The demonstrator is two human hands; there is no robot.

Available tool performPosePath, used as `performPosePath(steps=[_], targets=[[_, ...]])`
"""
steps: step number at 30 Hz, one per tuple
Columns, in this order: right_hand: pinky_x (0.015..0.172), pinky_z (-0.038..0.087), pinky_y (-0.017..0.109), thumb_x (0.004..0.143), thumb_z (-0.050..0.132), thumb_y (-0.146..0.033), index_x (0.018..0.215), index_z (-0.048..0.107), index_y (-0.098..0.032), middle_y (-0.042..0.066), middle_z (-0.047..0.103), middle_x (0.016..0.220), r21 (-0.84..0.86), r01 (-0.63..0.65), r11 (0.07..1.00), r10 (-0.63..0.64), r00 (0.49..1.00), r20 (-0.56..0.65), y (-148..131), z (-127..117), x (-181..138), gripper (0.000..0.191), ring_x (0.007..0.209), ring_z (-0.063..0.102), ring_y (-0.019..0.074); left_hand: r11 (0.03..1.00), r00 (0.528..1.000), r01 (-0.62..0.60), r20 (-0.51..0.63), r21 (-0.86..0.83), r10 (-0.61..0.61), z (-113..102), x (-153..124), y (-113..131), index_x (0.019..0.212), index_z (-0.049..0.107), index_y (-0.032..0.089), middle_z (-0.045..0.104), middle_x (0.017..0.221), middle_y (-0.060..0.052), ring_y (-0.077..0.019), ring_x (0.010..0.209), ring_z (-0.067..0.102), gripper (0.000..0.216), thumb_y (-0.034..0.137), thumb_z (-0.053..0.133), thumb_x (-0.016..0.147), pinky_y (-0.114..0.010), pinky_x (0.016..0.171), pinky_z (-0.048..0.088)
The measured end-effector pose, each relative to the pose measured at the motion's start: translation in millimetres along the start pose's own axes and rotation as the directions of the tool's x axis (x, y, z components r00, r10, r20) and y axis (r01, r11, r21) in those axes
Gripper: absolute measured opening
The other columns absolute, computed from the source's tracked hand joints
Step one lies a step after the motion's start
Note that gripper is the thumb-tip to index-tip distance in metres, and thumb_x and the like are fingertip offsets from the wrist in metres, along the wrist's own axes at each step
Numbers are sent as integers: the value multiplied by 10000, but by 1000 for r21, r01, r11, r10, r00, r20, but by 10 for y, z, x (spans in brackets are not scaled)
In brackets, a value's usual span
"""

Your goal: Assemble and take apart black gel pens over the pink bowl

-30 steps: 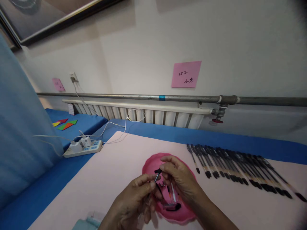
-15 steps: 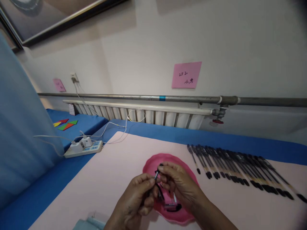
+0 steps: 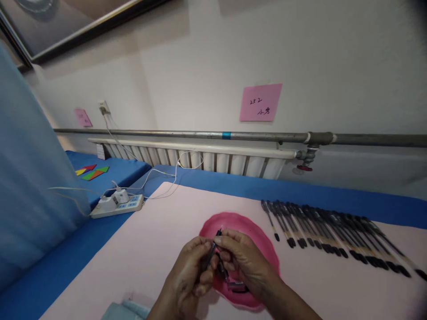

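A dark pen [image 3: 211, 254] stands tilted between my hands, its thin tip pointing up and away. My left hand [image 3: 190, 271] is closed round its barrel. With thumb and forefinger, my right hand [image 3: 242, 253] pinches the pen just below the tip. Both hands are above a pink scalloped plate [image 3: 263, 240]. Inside the plate lie dark and clear pen parts [image 3: 236, 286], partly covered by my right hand. Whether the dark piece under my right fingers is held or lies in the plate, I cannot tell.
Several black pens [image 3: 328, 226] lie side by side on the pink sheet [image 3: 160, 240] at the right. A power strip [image 3: 116, 206] with white cables is on the blue table [image 3: 71, 266] at left. Folded light-blue cloth [image 3: 125, 310] lies at the front edge. A radiator [image 3: 207, 162] runs behind.
My right hand has shifted slightly left and down along the pen. The pen's thin tip now shows above the fingers, where a dark end was before.
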State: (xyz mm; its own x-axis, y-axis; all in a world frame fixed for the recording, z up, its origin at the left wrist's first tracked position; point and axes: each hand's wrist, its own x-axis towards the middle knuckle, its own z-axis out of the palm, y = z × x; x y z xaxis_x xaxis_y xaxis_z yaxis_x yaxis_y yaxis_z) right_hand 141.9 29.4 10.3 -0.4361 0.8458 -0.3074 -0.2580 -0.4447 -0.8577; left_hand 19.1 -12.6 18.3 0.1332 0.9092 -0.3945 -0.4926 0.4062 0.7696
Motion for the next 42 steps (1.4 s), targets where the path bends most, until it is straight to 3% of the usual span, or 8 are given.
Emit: performPosePath(steps=[9,15,19,23,25,32,36,42], targets=[[349,179,177,689,615,-341,640,489,-185,-83,467,438,-135,-14,991,12,1000,-13,98,31,6,207,331,337,39,1000,999,-28,-32,-3,28,-36,48,-26,938,498,183,511,499,60,-12,284,258,337,351,641,683,-143,286,67],[396,261,210,757,546,-362,678,543,-199,-70,470,474,-337,139,931,-161,986,-39,-124,-116,-27,182,376,378,72,997,999,-51,15,54,51,-29,-1,3,1095,493,197,483,515,71,-8,309,225,432,457,590,763,-143,301,66],[488,325,240,771,511,-307,648,528,-212,-51,477,536,-597,251,762,-401,907,-129,-324,-313,-26,156,496,425,111,997,998,-52,-36,60,55,-60,3,19,1024,509,195,434,467,100,-1,299,196,388,446,626,751,-143,308,77],[548,326,256,767,452,-181,621,520,-207,-11,550,618,-895,247,371,-406,910,82,-222,-409,30,163,597,488,143,990,988,-122,-86,66,128,-116,57,27,960,524,176,491,465,79,-31,308,346,362,418,657,726,-142,312,187],[549,295,260,731,460,-126,590,521,-199,0,555,610,-936,254,243,-365,918,154,-114,-416,60,170,585,475,143,990,984,-129,-115,56,134,-138,71,33,965,525,173,555,519,52,-50,354,436,386,404,685,700,-141,332,251],[578,287,267,659,481,-48,552,583,-155,52,606,664,-955,280,98,-253,935,248,21,-384,86,183,615,489,152,988,982,-151,-115,31,153,-152,52,38,904,543,152,587,555,33,-62,385,482,367,373,716,668,-141,337,296],[591,306,276,696,460,-63,618,624,-140,83,635,712,-964,262,48,-221,944,246,24,-383,83,197,644,522,177,989,985,-146,-91,29,148,-134,64,20,891,549,147,585,553,31,-61,386,478,343,369,708,683,-140,332,288],[593,325,280,692,477,-75,650,583,-159,76,620,754,-960,273,60,-264,932,249,13,-374,63,142,674,522,183,989,987,-142,-72,47,145,-97,52,22,864,558,147,572,516,37,-55,351,432,327,370,709,680,-148,320,261]])
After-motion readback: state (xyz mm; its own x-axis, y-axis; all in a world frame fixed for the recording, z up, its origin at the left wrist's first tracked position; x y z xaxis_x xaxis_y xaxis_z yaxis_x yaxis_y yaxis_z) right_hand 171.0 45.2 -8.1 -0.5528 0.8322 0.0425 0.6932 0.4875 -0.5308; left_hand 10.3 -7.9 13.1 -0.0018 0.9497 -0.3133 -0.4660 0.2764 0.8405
